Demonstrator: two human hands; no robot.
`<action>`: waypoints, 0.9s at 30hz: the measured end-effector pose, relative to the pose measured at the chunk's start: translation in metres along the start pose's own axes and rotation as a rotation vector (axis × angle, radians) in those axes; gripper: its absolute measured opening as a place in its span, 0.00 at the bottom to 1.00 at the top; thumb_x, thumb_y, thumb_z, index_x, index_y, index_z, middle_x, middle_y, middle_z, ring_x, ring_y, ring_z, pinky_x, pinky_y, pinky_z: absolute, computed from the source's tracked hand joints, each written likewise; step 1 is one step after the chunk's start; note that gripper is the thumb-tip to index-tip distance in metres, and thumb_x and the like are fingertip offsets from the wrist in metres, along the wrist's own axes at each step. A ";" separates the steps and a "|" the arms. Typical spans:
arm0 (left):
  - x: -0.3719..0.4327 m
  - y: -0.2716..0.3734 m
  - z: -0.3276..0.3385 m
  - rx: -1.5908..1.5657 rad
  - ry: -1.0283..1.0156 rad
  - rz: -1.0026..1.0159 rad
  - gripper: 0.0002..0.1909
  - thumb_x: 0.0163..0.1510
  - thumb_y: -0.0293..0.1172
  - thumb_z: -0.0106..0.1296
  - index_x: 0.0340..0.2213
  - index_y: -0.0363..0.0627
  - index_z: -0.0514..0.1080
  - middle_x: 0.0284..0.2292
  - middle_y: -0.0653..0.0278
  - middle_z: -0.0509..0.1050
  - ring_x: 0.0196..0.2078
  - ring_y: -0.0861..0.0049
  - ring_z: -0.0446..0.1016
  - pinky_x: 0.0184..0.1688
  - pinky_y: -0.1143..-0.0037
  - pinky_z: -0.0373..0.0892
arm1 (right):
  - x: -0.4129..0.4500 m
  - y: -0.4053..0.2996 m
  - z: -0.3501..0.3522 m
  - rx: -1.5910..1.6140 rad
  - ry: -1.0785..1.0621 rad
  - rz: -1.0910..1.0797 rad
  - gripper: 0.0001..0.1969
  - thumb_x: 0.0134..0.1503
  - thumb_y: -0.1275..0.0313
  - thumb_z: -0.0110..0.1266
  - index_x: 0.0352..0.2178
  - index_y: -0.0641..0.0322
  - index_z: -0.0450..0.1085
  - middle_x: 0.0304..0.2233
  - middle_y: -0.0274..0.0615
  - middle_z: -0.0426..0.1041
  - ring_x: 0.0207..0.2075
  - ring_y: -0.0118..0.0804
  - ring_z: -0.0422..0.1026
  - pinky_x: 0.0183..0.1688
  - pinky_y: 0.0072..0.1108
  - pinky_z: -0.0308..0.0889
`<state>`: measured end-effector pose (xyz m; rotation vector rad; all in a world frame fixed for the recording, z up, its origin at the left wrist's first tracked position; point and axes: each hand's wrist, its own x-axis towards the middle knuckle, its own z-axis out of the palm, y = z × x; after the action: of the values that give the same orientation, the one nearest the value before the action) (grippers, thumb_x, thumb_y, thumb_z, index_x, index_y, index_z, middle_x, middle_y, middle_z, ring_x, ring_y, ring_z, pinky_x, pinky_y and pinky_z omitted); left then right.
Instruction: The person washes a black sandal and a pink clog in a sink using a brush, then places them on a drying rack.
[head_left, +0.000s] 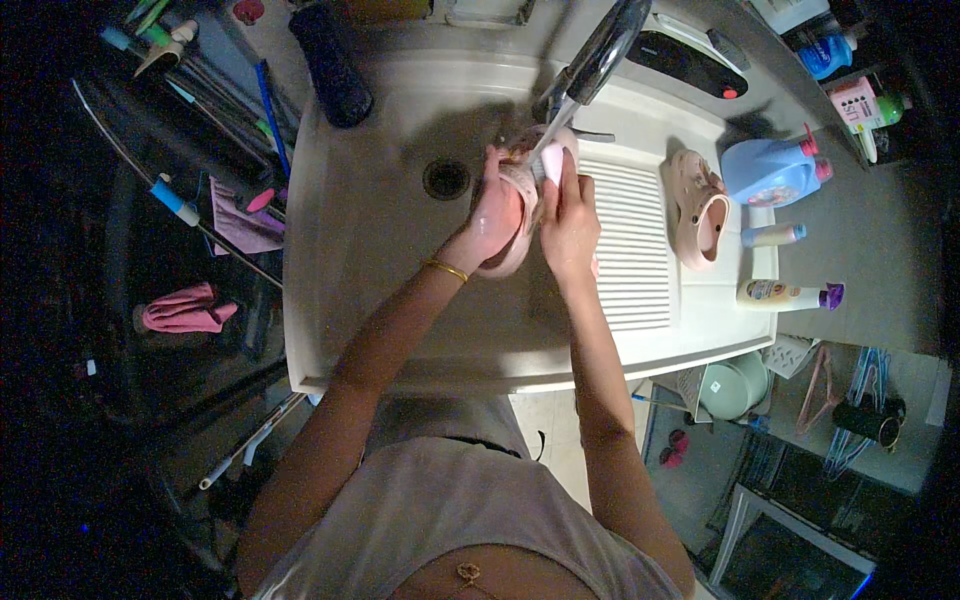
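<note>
A pale pink foam clog (506, 262) is over the basin of a utility sink (360, 300). My left hand (495, 217) grips it, the fingers inside the opening and the thumb at the strap. My right hand (571, 221) holds a small scrub brush (553, 163) with a white back against the clog's front part. Water runs from the dark, shiny faucet (600, 56) onto the brush and clog. The clog's sole is hidden. The matching clog (697, 214) stands on the sink's right ledge, its heel towards me.
Right of the basin is a ribbed washboard (634, 247). Along the right edge stand a blue detergent jug (772, 172) and a bottle with a purple cap (787, 295). The drain (446, 178) lies left of the clog. A dark cylindrical object (330, 67) is at the back left.
</note>
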<state>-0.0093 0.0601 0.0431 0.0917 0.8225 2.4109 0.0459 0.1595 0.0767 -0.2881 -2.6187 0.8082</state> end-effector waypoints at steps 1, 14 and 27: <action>0.002 0.000 0.002 0.060 -0.011 0.042 0.24 0.59 0.51 0.33 0.46 0.47 0.63 0.40 0.65 0.69 0.44 0.79 0.66 0.50 0.76 0.59 | -0.002 0.001 -0.002 0.000 0.000 -0.004 0.24 0.57 0.66 0.44 0.54 0.59 0.55 0.36 0.57 0.65 0.34 0.57 0.67 0.34 0.36 0.65; 0.012 -0.008 -0.018 1.160 -0.033 0.416 0.26 0.48 0.28 0.50 0.49 0.36 0.58 0.40 0.52 0.68 0.44 0.67 0.68 0.44 0.73 0.64 | -0.003 -0.027 -0.029 -0.046 -0.104 -0.407 0.22 0.52 0.71 0.51 0.50 0.57 0.63 0.33 0.48 0.65 0.32 0.45 0.68 0.34 0.30 0.65; -0.021 0.014 -0.030 1.089 -0.119 0.641 0.21 0.54 0.29 0.37 0.51 0.44 0.58 0.51 0.61 0.62 0.55 0.73 0.59 0.60 0.73 0.49 | -0.083 0.040 0.020 0.229 -0.126 -0.115 0.25 0.56 0.73 0.46 0.56 0.60 0.53 0.38 0.50 0.62 0.38 0.42 0.64 0.43 0.25 0.61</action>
<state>-0.0063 0.0234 0.0298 1.0256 2.1931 2.1127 0.1156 0.1573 0.0134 -0.0238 -2.5954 1.1054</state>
